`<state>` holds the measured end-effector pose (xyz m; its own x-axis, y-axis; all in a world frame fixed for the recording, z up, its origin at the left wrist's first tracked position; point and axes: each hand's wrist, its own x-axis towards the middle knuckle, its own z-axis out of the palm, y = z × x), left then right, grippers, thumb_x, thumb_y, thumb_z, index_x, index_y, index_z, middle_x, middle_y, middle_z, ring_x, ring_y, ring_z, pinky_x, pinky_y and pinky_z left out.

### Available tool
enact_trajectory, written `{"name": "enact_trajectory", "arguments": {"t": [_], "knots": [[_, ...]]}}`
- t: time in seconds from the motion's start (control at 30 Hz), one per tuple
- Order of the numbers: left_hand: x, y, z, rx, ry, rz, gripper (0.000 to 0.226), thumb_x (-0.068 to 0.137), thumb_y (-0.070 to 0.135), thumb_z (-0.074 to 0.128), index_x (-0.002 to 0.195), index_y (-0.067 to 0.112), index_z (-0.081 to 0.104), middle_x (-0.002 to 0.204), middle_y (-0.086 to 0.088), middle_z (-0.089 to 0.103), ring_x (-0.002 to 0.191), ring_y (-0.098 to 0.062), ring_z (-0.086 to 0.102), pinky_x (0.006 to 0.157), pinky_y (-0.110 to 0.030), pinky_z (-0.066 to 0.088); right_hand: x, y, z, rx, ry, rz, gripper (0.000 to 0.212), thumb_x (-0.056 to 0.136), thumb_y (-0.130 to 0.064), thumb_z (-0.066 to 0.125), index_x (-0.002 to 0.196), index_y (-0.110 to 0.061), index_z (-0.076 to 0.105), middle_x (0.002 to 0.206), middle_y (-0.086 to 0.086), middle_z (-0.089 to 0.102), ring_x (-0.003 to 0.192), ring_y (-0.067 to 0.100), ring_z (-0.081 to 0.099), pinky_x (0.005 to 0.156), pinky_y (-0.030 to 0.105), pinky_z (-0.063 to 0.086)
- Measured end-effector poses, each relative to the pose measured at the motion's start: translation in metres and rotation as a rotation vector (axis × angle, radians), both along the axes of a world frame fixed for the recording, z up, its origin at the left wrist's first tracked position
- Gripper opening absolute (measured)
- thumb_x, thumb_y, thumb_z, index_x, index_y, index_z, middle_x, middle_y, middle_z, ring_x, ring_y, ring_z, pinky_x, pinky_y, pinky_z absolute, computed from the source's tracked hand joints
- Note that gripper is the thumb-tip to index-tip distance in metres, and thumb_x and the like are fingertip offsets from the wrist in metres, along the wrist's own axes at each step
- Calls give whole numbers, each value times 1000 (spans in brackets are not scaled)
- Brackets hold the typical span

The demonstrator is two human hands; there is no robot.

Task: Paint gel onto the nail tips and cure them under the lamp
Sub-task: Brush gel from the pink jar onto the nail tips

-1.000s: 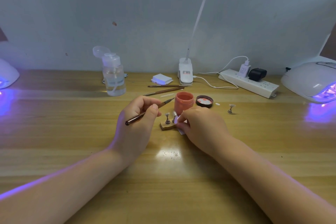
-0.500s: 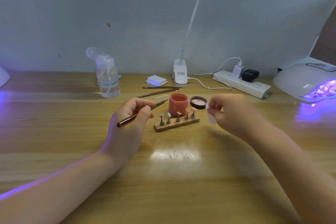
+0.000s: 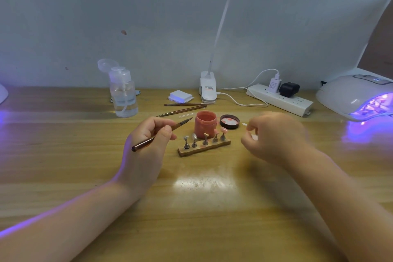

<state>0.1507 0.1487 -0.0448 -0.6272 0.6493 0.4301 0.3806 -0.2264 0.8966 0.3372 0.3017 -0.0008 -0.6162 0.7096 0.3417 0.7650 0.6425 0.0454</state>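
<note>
My left hand (image 3: 146,147) grips a thin brown brush (image 3: 180,124), whose tip points right toward an open jar of coral gel (image 3: 205,122). In front of the jar lies a wooden strip (image 3: 204,148) with several small metal stands; the two at the right carry pink tips, and the left ones carry pale tips. My right hand (image 3: 274,136) hovers blurred to the right of the strip, its fingers curled and pinching a small white nail tip (image 3: 254,137). A lit curing lamp (image 3: 350,95) glows violet at the far right.
The jar's lid (image 3: 229,121) lies beside the jar, with a loose white tip (image 3: 244,124) next to it. Two spare brushes (image 3: 187,104), a pump bottle (image 3: 124,95), white pads (image 3: 180,95), a clip lamp base (image 3: 208,88) and a power strip (image 3: 280,100) line the back. A second lamp (image 3: 3,93) glows at the far left.
My right hand left the wooden strip and moved right with a small white tip, uncovering the row of stands. My left hand kept the brush nearly still.
</note>
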Motion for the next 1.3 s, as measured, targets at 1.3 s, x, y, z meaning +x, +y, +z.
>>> {"name": "enact_trajectory", "arguments": {"t": [1.3], "knots": [[1, 2, 23, 47, 58, -68, 18, 82, 21, 52, 89, 24, 68, 75, 8, 71, 73, 1, 64, 66, -10, 47, -35, -36, -48, -506, 758, 378, 8, 84, -18, 71, 92, -19, 73, 74, -6, 69, 51, 3, 49, 53, 13, 39]]}}
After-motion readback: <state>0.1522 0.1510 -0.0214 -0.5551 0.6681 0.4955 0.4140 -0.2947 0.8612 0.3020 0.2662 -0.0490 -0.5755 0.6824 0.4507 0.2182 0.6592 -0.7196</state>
